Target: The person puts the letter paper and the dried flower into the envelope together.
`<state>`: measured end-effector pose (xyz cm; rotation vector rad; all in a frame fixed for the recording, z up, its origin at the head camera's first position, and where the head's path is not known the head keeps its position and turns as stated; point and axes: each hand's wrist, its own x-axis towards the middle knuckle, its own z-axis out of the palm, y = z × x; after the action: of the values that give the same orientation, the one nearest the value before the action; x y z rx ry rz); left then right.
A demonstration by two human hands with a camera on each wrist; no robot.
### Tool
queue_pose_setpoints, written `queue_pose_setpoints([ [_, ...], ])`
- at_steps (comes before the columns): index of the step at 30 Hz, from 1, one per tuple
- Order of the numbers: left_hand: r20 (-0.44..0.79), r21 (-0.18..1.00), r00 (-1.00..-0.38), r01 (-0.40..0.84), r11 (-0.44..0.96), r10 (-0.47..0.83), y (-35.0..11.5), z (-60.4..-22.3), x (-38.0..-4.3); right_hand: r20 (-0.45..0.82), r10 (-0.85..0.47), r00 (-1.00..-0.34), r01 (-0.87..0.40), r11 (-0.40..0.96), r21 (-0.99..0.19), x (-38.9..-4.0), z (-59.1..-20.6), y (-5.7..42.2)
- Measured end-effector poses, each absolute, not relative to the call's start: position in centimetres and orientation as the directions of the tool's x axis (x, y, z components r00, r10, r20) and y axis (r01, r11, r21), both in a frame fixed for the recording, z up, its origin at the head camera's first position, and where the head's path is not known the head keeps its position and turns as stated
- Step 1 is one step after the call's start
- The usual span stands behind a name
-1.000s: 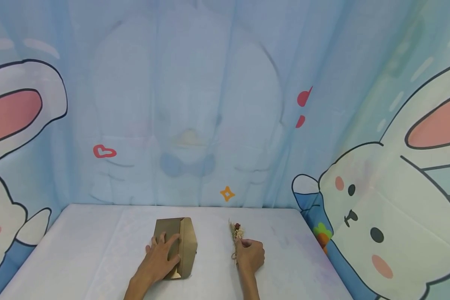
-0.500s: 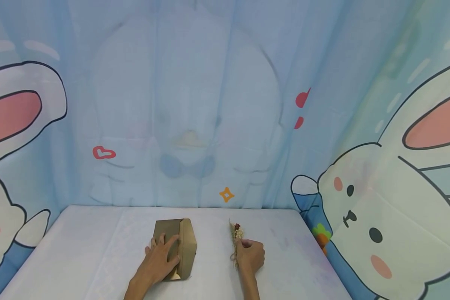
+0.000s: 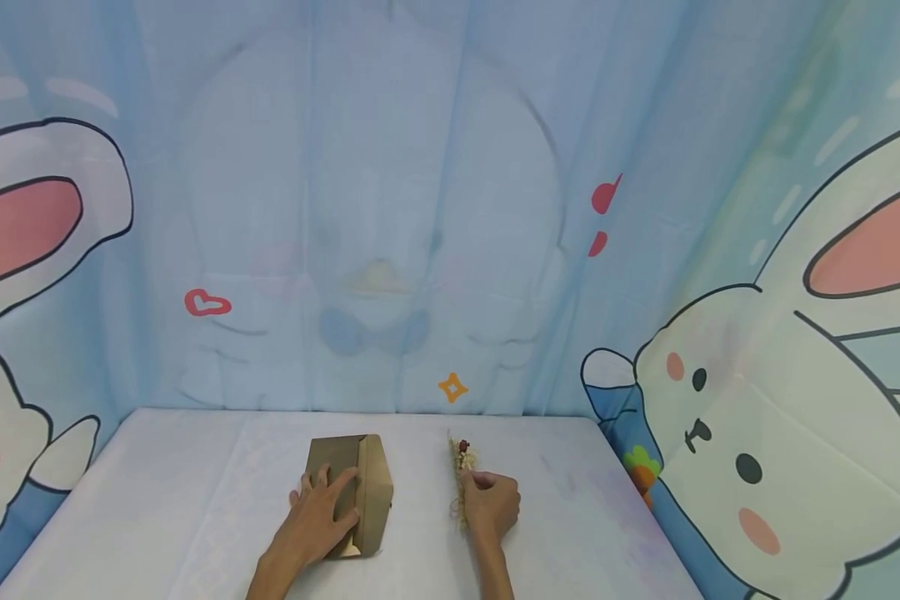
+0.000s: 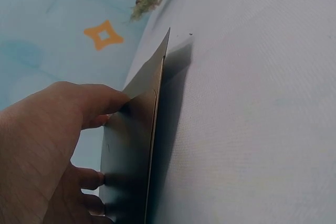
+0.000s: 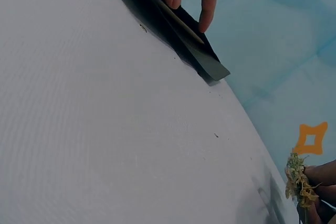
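Observation:
A gold envelope (image 3: 377, 496) lies on the white-covered table with its flap folded out to the right. My left hand (image 3: 317, 517) rests on it, fingers spread and fingertips pressing its face; the thumb sits by the flap's fold. In the left wrist view the envelope (image 4: 128, 156) shows edge-on, with a shadow beside it. To the right, my right hand (image 3: 493, 504) pinches a small bunch of dried flowers (image 3: 461, 458) between thumb and forefinger, a dark red bloom near its top. The right wrist view shows the dried flowers (image 5: 298, 182) close beside the fingers; their lower stems are partly hidden.
The white tablecloth (image 3: 195, 483) spreads around both hands. Several tiny dark crumbs lie between envelope and bouquet in the right wrist view. A blue curtain (image 3: 390, 208) printed with rabbits hangs behind the table and along its sides.
My right hand has shifted slightly to the left and up with the dried flowers, toward the envelope. The left hand and the envelope have stayed in place.

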<state>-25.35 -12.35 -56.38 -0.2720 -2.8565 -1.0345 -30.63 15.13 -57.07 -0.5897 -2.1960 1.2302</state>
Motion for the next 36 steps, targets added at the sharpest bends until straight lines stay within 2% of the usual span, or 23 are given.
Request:
queue_pose_setpoints([
  [9,0.154,0.622,-0.978,0.209,0.755,0.143,-12.4,-56.3,-25.4,0.279,0.577,-0.768,0.049,0.487,-0.872,-30.5,-57.0,14.0],
  [36,0.150,0.628,-0.978,0.207,0.750,0.144,-12.5,-56.2,-25.5,0.285,0.511,-0.811,0.005,0.494,-0.870,-30.4,-57.1,9.8],
])
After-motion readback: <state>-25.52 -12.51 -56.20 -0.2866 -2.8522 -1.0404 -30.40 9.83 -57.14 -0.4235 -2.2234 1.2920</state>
